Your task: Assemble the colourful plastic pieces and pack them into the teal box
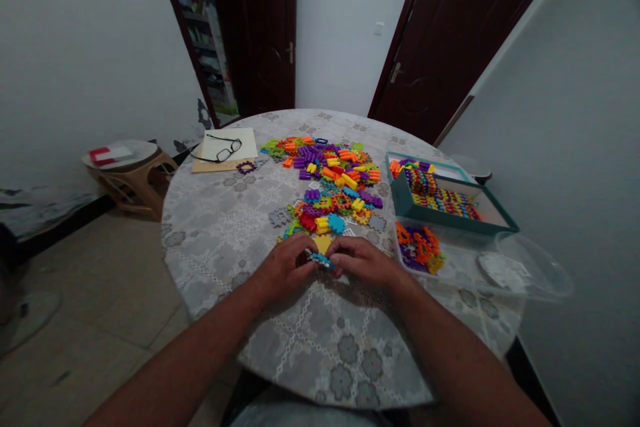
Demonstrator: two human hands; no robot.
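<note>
Left hand (pixel 287 261), right hand (pixel 363 260) pinch blue piece (pixel 321 259) well inside table edge (pixel 310 390)

The left hand (pixel 289 263) and right hand (pixel 363 260) grip a blue piece (pixel 323 260) over the near half of the round table (pixel 290 347). Read as a dial — far edge at 12 — the table carries a pile of coloured pieces (pixel 313 159) at 12 o'clock, eyeglasses (pixel 230 150) on paper (pixel 249 139) at 10, a green box (pixel 445 219) at 2 and a plastic container (pixel 421 272) at 3.
</note>
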